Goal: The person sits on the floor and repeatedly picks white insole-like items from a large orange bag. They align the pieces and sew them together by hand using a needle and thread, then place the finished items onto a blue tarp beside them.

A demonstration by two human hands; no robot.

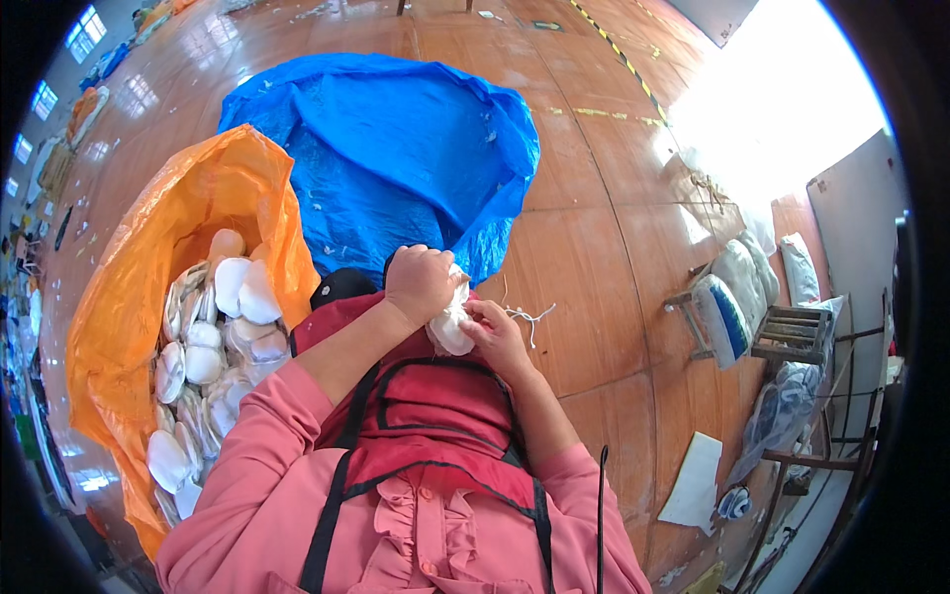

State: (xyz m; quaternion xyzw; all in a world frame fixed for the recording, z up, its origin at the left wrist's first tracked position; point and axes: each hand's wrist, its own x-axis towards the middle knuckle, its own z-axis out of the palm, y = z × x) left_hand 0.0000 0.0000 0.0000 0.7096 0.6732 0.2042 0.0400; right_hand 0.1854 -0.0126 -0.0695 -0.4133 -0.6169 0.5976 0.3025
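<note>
Over my lap, a soft white piece like a cloth pad (452, 332) is held between my two hands. My left hand (420, 284) is closed in a fist round its upper part. With fingertips pinched, my right hand (497, 337) grips its right edge. The piece looks bunched up, and its upper part is hidden behind my left fingers. To my left stands an orange sack (119, 327) with its mouth wide, holding several rounded white pads (205, 353). Just ahead of my hands a large blue sack (396, 139) spreads open, its inside lined with folds.
White strings (531, 319) lie on the brown tiled floor (579, 267) right of my knee. Farther right are a small stool with a cushion (720, 317), a wooden stool (792, 335), a white sheet (693, 482) and a metal frame (813, 461). Yellow-black tape (623, 54) crosses the floor ahead.
</note>
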